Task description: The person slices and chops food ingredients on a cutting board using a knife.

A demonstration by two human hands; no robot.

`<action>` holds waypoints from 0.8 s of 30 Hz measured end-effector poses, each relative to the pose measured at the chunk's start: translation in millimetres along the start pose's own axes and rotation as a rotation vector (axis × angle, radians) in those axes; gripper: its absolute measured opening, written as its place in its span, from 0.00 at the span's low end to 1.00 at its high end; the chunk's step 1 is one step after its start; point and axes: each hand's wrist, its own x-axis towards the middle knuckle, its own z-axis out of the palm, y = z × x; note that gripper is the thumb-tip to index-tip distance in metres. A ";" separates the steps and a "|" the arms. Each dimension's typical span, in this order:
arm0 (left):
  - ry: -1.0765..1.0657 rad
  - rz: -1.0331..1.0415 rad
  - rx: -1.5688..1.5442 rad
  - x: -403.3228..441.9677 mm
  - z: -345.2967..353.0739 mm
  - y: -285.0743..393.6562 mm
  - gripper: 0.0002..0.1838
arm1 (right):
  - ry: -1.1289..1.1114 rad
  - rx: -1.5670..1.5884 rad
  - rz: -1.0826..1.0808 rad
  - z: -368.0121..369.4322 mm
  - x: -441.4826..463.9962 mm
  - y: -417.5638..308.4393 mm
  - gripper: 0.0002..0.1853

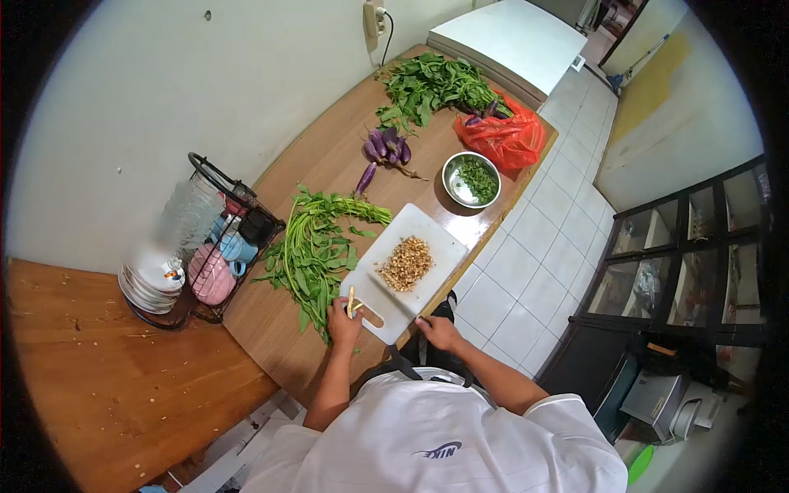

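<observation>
A white cutting board lies at the table's near edge with a heap of chopped light-brown pieces on it. Beside the board's handle hole, my left hand has its fingers closed on pale yellow strips. My right hand is closed at the board's near right corner, gripping what looks like a knife. Its pale blade blends into the board, beside the chopped heap. To the left of the board lies a bunch of leafy greens, stems towards the board.
Purple eggplants and a metal bowl of chopped greens sit beyond the board. Farther back are more leafy greens and a red plastic bag. A dish rack with cups and plates stands left. Tiled floor lies right.
</observation>
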 end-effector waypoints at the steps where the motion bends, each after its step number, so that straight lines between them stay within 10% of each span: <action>1: 0.017 0.033 -0.016 -0.1 0.4 -3.9 0.29 | 0.002 -0.015 0.067 -5.9 5.4 -3.5 0.32; 24: 0.019 0.050 -0.063 -2.8 1.2 -11.8 0.28 | -0.127 -0.054 -0.008 -82.2 10.1 -16.6 0.32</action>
